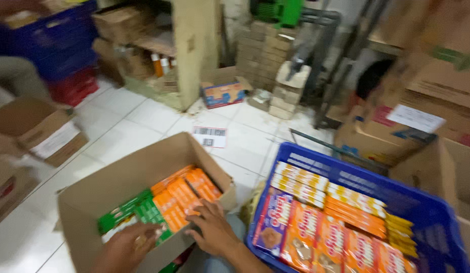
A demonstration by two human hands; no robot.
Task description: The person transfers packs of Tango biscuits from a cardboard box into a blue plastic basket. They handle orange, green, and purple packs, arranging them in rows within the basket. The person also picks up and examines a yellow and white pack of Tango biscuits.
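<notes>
I see my right hand (213,233) lying flat and released on the orange flat packets (182,198) inside the open brown cardboard box (116,177), my left hand (128,246) loosely touching the green packets (144,211) there.

White tiled floor (128,126), stacked cartons (260,50)

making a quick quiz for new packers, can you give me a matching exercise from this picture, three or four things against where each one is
Things:
1. orange packs
2. green packs
3. blue crate
4. paper slip

Places:
a. flat on the white floor tiles
b. to the right of the cardboard box
c. in the box, under the right hand
d. in the box, by the left hand

Pairs: 1-c, 2-d, 3-b, 4-a
</notes>
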